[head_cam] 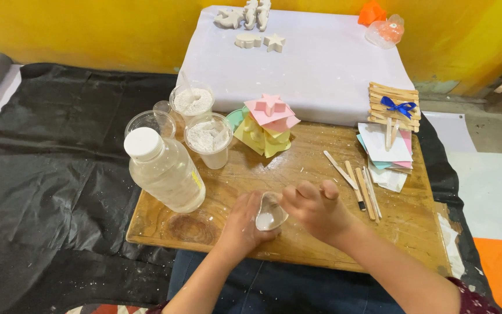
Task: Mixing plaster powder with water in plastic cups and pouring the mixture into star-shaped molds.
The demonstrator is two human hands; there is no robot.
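Both my hands meet over the near middle of a wooden board (228, 180). My left hand (244, 221) cups a small clear plastic cup (270, 212) tilted on its side, with white paste inside. My right hand (315, 209) presses against the cup's other side, fingers curled at its rim. A clear plastic bottle with a white cap (162, 168) stands just left of my hands.
Two clear cups of white powder (209, 138) (192, 102) and an empty cup (150, 121) stand at the board's far left. A stack of coloured moulds (267, 125), wooden sticks (362, 187), paper sheets (386, 150) and a stick raft with a blue bow (394, 106) lie around. White plaster shapes (257, 40) rest on a white sheet beyond.
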